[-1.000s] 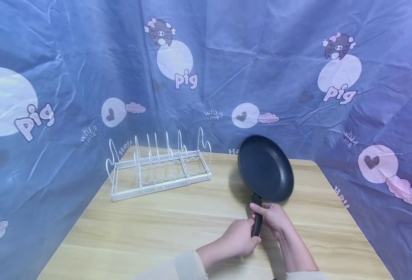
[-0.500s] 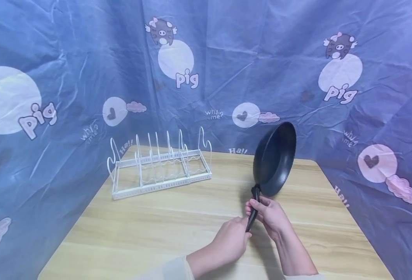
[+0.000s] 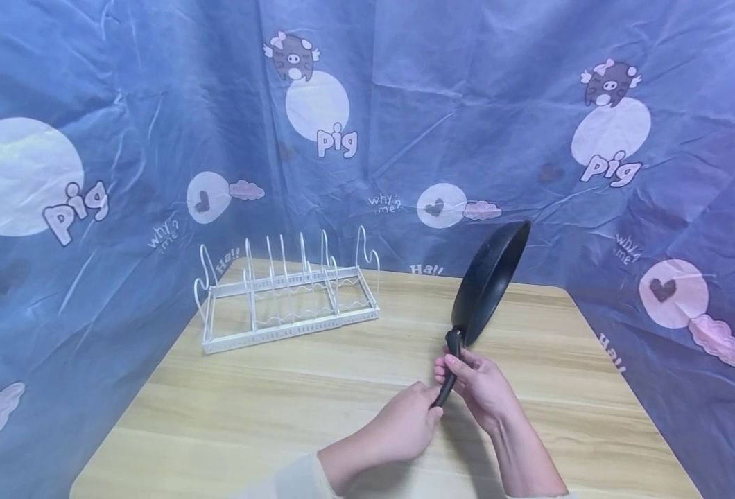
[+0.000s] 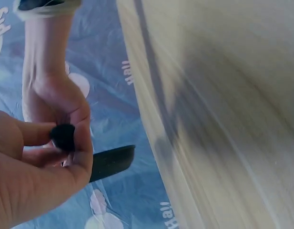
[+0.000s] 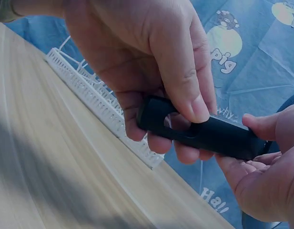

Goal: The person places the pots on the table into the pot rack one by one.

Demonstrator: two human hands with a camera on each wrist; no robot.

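A black frying pan (image 3: 481, 281) is held tilted up at the table's right side, seen almost edge-on with its inside facing right. My left hand (image 3: 405, 423) grips the end of its black handle (image 5: 223, 136). Closer to the pan body, my right hand (image 3: 485, 389) holds the same handle between thumb and fingers. In the right wrist view, the left thumb lies beside the handle's hanging hole. The left wrist view shows the handle's end (image 4: 64, 137) between the hands, with part of the pan wall (image 4: 113, 163) beyond.
A white wire pan rack (image 3: 292, 330) with upright dividers stands at the table's back left. The wooden table (image 3: 249, 402) carries the arms' shadows. A blue curtain (image 3: 405, 138) with pig prints rises behind the table and along both sides.
The pan has turned from showing its broad inside to nearly edge-on, its rim swinging up and right. Both hands have shifted slightly left, keeping hold of the handle. The rack stays put.
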